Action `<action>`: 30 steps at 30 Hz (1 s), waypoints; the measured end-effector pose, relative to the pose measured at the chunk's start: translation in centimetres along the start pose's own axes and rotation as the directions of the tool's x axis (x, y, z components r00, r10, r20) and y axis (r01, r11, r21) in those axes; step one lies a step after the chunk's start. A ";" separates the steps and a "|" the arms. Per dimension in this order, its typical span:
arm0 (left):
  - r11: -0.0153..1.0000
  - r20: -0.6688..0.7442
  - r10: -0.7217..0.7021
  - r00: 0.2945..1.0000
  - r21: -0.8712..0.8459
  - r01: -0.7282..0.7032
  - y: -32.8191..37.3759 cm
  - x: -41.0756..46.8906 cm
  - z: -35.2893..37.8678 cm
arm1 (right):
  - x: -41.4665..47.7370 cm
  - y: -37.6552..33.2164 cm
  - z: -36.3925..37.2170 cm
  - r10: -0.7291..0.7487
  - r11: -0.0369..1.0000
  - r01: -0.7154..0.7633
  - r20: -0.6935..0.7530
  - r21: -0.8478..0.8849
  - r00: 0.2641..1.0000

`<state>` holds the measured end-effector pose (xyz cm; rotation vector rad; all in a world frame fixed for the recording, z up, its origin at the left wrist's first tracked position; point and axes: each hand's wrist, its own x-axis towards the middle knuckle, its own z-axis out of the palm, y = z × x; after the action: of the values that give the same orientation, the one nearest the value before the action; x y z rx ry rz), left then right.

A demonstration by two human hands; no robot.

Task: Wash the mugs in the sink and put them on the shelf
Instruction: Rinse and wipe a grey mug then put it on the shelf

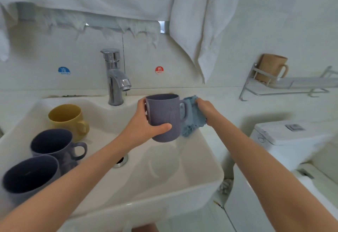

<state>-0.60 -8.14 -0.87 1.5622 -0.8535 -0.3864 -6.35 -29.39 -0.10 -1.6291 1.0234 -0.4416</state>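
Mug (164, 118), purple, is being held upright over the right half of the sink (164, 195), with its handle pointing right.

Pose: I am watching both forearms reaching forward from the bottom corners and converging above the basin. The left hand (146, 122) is wrapping the mug's body, with the thumb lying across the near face low down and the fingers curling round the far side near the rim. The right hand (205, 110) is clutching a bunched blue cloth (192, 120), fingers curled into it, and is pressing it against the handle side of the mug. The mug is therefore sitting between the two hands, its body in the left grip and its handle touching the cloth.

Count: I am logging five mugs.
- One is in hand.
- Three are standing at the sink's left side. The yellow mug (67, 120) is nearest the faucet (115, 78), the rear dark mug (54, 144) is next, and the front dark mug (29, 177) is closest to me. I cannot tell whether the two dark ones are touching.
- One tan mug (272, 67) is standing at the left end of the wall shelf (292, 83), well apart from both hands.

I am logging one cloth.

A white towel (201, 30) is hanging above.
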 end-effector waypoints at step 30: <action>0.998 0.063 -0.059 0.996 -0.032 0.061 -1.0 1.6 1.4 | 3.9 5.2 0.3 -0.340 0.853 0.336 0.064 -0.399 0.938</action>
<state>-0.21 -10.29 -1.78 1.5541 -0.8456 -0.4926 -6.01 -32.40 -5.87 -2.2019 0.8698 -0.4926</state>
